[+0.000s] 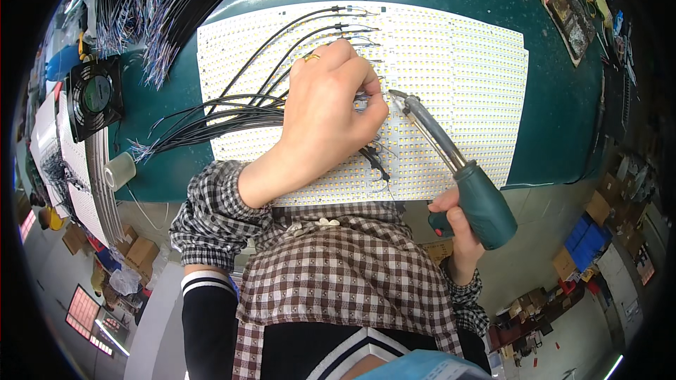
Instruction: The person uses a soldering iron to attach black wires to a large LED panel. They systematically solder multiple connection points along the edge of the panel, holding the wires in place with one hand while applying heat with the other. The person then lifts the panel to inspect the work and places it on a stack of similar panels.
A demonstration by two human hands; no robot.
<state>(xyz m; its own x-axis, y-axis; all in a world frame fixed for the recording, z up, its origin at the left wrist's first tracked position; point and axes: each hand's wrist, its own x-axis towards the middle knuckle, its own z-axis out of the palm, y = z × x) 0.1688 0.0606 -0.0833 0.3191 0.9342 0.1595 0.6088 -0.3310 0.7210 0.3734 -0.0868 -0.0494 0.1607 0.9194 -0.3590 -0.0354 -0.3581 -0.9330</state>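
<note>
A large white LED panel (479,84), dotted with rows of small yellowish chips, lies on the green-covered bench. Over its middle my left hand (327,102) is closed, thumb and forefinger pinching a thin wire end close to the panel; the wire is mostly hidden by the fingers. My right hand (461,229) grips the dark green handle of a soldering gun (486,204). Its tip touches or nearly touches the panel just right of my left fingertips. Black cables (239,116) run leftward from under my left hand, and several others (282,28) curve to the panel's top rows.
Thick bundles of black cable with stripped ends (158,21) lie at the far left. A black fan (96,96) and a white spool (120,171) stand on the left. A stained soldering tray (567,17) is at the far right. Boxes sit on the floor on both sides.
</note>
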